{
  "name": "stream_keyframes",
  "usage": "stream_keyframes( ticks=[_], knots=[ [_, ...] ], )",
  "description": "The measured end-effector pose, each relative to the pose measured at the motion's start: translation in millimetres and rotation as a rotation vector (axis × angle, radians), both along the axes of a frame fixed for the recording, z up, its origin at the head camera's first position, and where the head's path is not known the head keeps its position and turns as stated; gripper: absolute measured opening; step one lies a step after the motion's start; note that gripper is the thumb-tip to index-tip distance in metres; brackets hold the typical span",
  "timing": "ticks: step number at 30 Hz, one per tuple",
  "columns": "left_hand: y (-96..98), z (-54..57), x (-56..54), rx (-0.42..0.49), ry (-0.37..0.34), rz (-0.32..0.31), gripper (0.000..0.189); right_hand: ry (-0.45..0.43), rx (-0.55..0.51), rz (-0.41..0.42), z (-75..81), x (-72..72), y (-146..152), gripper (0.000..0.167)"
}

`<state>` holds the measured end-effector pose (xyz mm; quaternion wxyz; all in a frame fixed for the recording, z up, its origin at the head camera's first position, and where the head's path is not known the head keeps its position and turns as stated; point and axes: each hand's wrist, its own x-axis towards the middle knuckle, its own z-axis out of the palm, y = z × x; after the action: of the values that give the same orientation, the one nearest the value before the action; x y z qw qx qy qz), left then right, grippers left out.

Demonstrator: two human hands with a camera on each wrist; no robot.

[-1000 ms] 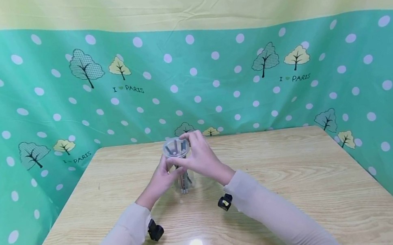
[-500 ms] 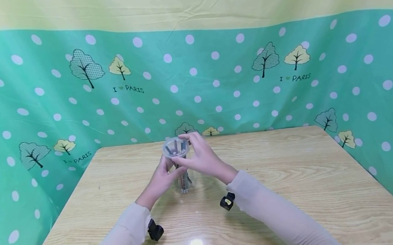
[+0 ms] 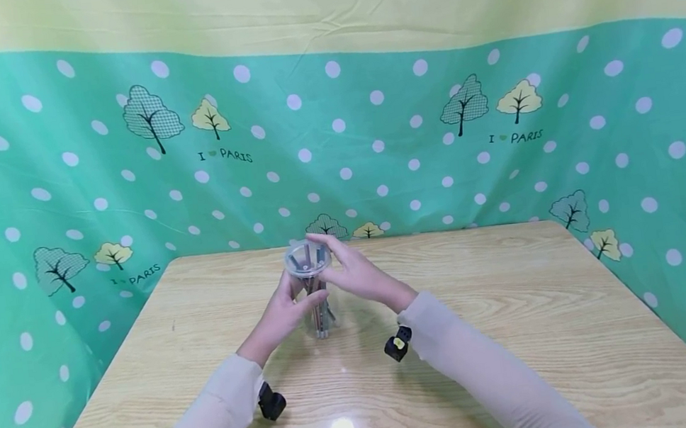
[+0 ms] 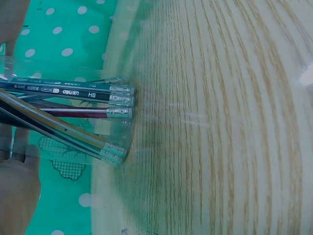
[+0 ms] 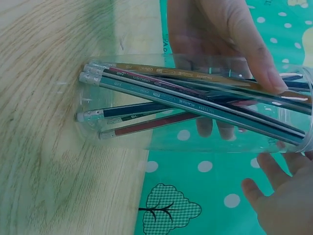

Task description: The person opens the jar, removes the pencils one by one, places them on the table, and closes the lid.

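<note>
A clear plastic jar [image 3: 310,273] stands upright on the table, with several pencils [image 5: 161,95] leaning inside, eraser ends down. My left hand [image 3: 280,317] grips the jar's side, its thumb across the front and its fingers behind, as the right wrist view shows. Beside the jar's top is my right hand [image 3: 357,273], its index finger stretched toward the rear of the rim. In the right wrist view the right hand's fingers [image 5: 274,171] are spread and loosely bent near the rim. I cannot tell if a separate lid sits there.
A wood-grain table [image 3: 496,309] lies under the jar. Behind it and at both sides hangs a green and yellow curtain [image 3: 396,122] with dots and trees. A black wrist camera [image 3: 272,401] is worn on the left wrist and another [image 3: 398,344] on the right.
My right thumb has come away from the front of the jar's rim, and the right wrist has shifted slightly right. The left hand and the jar have stayed in place.
</note>
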<state>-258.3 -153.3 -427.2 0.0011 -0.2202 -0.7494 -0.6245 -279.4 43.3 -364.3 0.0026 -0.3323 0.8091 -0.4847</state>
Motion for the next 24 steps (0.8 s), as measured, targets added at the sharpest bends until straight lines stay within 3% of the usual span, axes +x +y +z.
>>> stream_keyframes(
  ticks=[5,10,24],
  knots=[
    [0.0,0.4,0.4,-0.013,-0.006,0.007,0.082,-0.021,-0.013,0.024,0.4,-2.0,0.0,0.066],
    [-0.3,-0.3,-0.4,0.001,-0.002,-0.009,0.084,-0.006,0.006,-0.034,0.5,0.2,-2.3,0.074],
    [-2.3,-0.2,2.0,-0.025,-0.016,-0.013,0.086,0.327,0.134,-0.306,0.5,14.3,-14.1,0.077]
  ],
)
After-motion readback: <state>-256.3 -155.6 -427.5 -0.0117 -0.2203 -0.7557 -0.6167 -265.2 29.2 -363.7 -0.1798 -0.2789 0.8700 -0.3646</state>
